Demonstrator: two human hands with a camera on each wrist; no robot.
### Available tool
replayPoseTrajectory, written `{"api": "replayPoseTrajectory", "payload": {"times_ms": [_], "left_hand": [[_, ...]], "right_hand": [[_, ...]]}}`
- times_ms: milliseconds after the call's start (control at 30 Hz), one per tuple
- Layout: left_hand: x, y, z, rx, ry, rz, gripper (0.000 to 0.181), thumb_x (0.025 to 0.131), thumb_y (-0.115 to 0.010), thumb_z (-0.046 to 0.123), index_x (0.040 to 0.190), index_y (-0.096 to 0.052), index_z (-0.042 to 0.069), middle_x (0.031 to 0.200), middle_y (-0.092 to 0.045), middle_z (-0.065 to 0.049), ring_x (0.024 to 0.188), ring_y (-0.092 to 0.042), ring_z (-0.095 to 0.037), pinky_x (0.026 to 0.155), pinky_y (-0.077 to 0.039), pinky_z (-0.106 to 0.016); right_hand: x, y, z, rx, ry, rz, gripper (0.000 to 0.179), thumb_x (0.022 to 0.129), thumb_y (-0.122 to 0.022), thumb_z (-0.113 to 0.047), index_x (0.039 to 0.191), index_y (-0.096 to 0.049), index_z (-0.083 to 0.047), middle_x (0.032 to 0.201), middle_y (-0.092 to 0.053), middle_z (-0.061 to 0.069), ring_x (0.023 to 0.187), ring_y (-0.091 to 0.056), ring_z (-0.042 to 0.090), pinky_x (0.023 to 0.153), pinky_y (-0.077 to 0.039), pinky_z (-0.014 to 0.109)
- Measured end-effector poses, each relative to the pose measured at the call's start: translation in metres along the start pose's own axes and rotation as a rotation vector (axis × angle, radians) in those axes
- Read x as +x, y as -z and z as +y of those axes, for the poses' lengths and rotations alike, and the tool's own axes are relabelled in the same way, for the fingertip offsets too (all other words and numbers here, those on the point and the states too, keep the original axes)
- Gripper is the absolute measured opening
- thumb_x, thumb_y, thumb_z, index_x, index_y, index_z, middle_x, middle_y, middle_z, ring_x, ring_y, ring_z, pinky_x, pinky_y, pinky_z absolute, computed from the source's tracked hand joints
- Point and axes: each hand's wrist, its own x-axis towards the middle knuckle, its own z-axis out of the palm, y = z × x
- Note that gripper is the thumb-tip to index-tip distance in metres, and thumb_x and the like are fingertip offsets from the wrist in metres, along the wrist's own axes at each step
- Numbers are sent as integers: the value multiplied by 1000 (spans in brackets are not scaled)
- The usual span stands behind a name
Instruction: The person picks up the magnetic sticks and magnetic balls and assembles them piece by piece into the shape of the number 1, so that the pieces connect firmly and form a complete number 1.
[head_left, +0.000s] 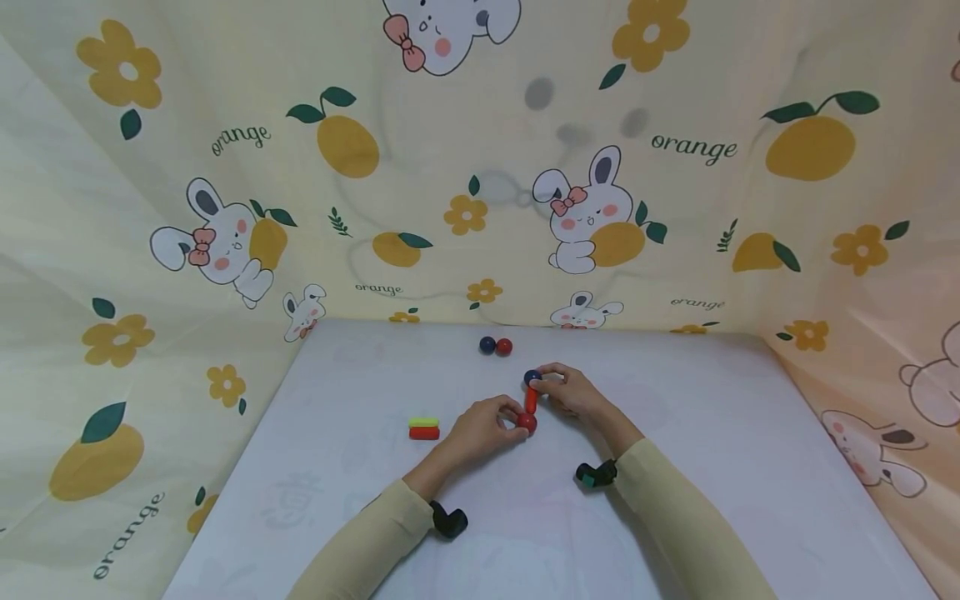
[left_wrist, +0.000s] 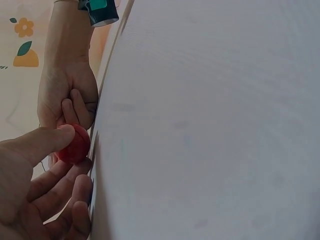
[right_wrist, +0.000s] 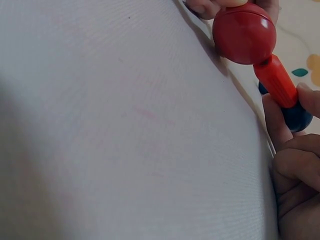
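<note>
My left hand (head_left: 483, 427) pinches a red ball (head_left: 527, 424) between thumb and fingers. An orange-red rod (head_left: 531, 400) runs from that ball to a dark blue ball (head_left: 532, 377), which my right hand (head_left: 573, 392) pinches at the far end. In the right wrist view the rod (right_wrist: 275, 81) meets the red ball (right_wrist: 245, 34) at one end and the blue ball (right_wrist: 297, 117) at the other. The left wrist view shows the red ball (left_wrist: 75, 145) under the left thumb, with the rod hidden behind it.
A second blue ball (head_left: 487, 345) and red ball (head_left: 504, 347) sit side by side toward the back of the white table (head_left: 675, 400). Left of the hands lie a yellow-green rod (head_left: 423, 422) and a red rod (head_left: 424, 433). A patterned cloth (head_left: 450, 167) hangs behind the table.
</note>
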Motion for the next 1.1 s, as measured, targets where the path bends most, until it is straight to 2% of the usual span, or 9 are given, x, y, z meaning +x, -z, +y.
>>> {"api": "replayPoseTrajectory", "payload": {"times_ms": [400,767,1100], "left_hand": [[4,-2,1,-7,28,2,33,94,-86,36,120,-70,24,107,-76,10,88,-59,-11,76,-52,-29],[4,-2,3,-9,28,7,33,94,-86,36,120,-69,24,106,-76,11,89,-60,-9,77,-52,-30],[5,-3,4,-26,29,8,33,93,-86,37,118,-69,24,105,-76,10,86,-60,-10,75,-51,-29]], "right_hand": [[0,0,0,-2,-2,9,51,100,-76,-43,142,-62,-17,68,-47,-1,56,-39,17,54,-32,26],[1,0,1,12,5,-2,49,100,-77,-43,141,-63,-18,68,-52,-2,55,-38,18,54,-32,27],[-1,1,0,-11,19,-26,53,102,-74,-46,144,-60,-18,66,-45,-1,55,-38,18,54,-31,27]]}}
